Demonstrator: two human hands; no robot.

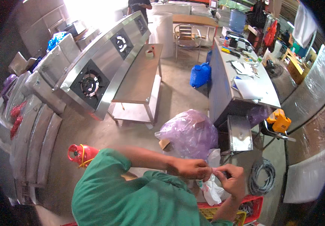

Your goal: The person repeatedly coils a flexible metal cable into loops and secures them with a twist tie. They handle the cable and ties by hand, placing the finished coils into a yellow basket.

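My left hand (193,168) is closed, its fingers curled in a fist. Its fingertips meet those of my right hand (231,180), which is closed in a pinch. Whatever lies between the two hands is too small and too hidden to name. Below them hangs or lies a white plastic bag (212,193) with some coloured print; I cannot tell if the fingers touch it. Under my right forearm stand a red crate (258,209) and a yellow crate (240,218) with small parts in the red one.
A large translucent purple plastic bag (192,132) sits ahead of my hands. A red gas cylinder (85,155) stands left. Beyond are a steel stove unit (106,69), a low table (139,75), a cluttered desk (264,94), a blue jerrycan (200,75) and a coiled hose (262,176).
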